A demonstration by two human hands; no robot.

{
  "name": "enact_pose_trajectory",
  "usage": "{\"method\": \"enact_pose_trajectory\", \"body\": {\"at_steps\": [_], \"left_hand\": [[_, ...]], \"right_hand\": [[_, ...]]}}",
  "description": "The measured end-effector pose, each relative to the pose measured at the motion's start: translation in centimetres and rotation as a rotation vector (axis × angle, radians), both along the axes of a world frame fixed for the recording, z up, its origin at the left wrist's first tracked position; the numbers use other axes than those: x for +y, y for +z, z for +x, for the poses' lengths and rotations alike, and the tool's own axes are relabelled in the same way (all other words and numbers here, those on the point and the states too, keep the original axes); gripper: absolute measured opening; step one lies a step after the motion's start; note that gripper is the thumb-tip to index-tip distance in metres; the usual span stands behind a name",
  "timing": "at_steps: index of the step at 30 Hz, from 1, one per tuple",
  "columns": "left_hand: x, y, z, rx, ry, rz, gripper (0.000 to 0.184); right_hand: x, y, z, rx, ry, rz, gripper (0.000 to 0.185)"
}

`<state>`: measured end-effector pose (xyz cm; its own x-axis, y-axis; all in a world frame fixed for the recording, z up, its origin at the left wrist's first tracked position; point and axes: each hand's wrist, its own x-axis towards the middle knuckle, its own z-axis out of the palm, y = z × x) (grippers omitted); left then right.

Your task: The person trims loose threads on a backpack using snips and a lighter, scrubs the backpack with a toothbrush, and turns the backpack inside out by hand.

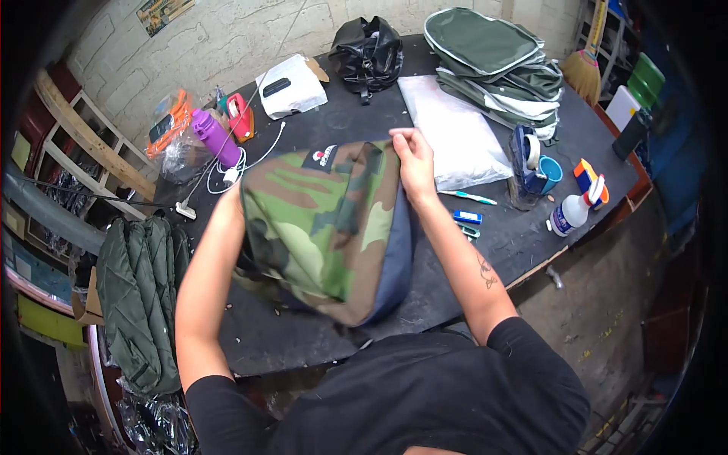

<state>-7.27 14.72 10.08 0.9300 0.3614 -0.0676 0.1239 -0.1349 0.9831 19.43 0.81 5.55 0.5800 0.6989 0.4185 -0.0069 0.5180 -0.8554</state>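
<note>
A camouflage backpack [318,220] with a navy side panel and a small black label stands tilted over the table in front of me. At its upper right corner my right hand [415,163] is closed, pinching the edge with thumb and fingers. My left hand [236,199] reaches to the bag's left edge; the fabric hides its fingers, so I cannot see whether they grip. The lower part of the bag is slightly blurred.
On the dark table [356,121] lie a white plastic-wrapped packet [455,133], stacked green bags [493,64], a black bag [367,57], a purple bottle [214,138], white cable [262,155], a toothbrush [470,197] and a spray bottle [574,211]. Dark green quilted fabric [140,296] hangs at left.
</note>
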Motion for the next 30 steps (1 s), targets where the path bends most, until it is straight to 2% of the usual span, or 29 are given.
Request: {"method": "enact_pose_trajectory", "body": {"at_steps": [1, 2, 3, 5, 6, 8, 10, 11, 13, 14, 16, 17, 19, 21, 24, 26, 30], "left_hand": [[2.9, 1.0, -1.1, 0.081, 0.123, -0.166, 0.035], [3.0, 4.6, -1.3, 0.162, 0.247, -0.334, 0.034], [1.7, 7.3, -0.5, 0.157, 0.248, -0.337, 0.034], [-0.8, 10.5, 1.7, 0.329, 0.061, -0.050, 0.034], [-0.2, 10.1, 1.6, 0.332, 0.062, -0.066, 0.034], [1.6, 9.5, 1.0, 0.467, -0.059, -0.264, 0.040], [1.6, 8.6, 0.4, 0.536, -0.112, -0.376, 0.043], [0.4, 8.1, 0.4, 0.525, -0.031, -0.354, 0.044], [-2.3, 7.4, 0.6, 0.499, 0.129, -0.295, 0.046], [-3.7, 7.6, 0.9, 0.497, 0.133, -0.298, 0.046], [-6.6, 8.3, 1.5, 0.609, 0.286, 0.033, 0.047], [-7.2, 8.5, 1.6, 0.663, 0.360, 0.202, 0.047], [-6.6, 8.1, 1.1, 0.618, 0.329, 0.247, 0.048], [-5.8, 7.3, 0.8, 0.523, 0.260, 0.329, 0.049], [-5.5, 6.3, 1.0, 0.492, 0.259, 0.397, 0.048], [-5.5, 6.2, 1.4, 0.475, 0.259, 0.436, 0.047], [-6.1, 6.1, 3.6, 0.459, 0.338, 0.598, 0.039]], "right_hand": [[-0.8, -0.3, -0.6, -0.005, 0.000, 0.001, 0.015], [-2.2, -0.4, -1.7, 0.022, -0.085, 0.042, 0.014], [-3.6, -0.6, -2.8, 0.050, -0.168, 0.083, 0.013], [-7.1, -1.9, -4.2, 0.011, -0.151, 0.052, 0.012], [-9.0, -2.8, -4.7, -0.036, -0.139, 0.006, 0.013], [-12.4, -4.4, -4.8, -0.082, -0.116, -0.051, 0.014], [-15.4, -5.6, -3.5, 0.000, 0.149, -0.583, 0.014], [-16.0, -5.5, -2.6, 0.011, 0.159, -0.600, 0.014], [-15.8, -4.2, -0.8, -0.254, 0.195, -0.703, 0.012], [-15.2, -3.1, -0.4, -0.257, 0.199, -0.704, 0.012], [-13.5, -0.9, 0.3, -0.470, 0.003, -0.509, 0.011], [-12.3, 0.0, 0.4, -0.470, 0.003, -0.505, 0.011], [-9.4, 1.5, 0.2, -0.429, 0.099, -0.359, 0.015], [-5.2, 0.1, 0.3, -0.584, 0.157, -0.298, 0.021], [-0.7, -0.4, -0.9, -0.728, 0.205, -0.405, 0.024], [1.0, -0.7, -1.3, -0.796, 0.485, -0.677, 0.021], [2.1, -1.8, -1.6, -0.805, 0.450, -0.712, 0.016]]}}
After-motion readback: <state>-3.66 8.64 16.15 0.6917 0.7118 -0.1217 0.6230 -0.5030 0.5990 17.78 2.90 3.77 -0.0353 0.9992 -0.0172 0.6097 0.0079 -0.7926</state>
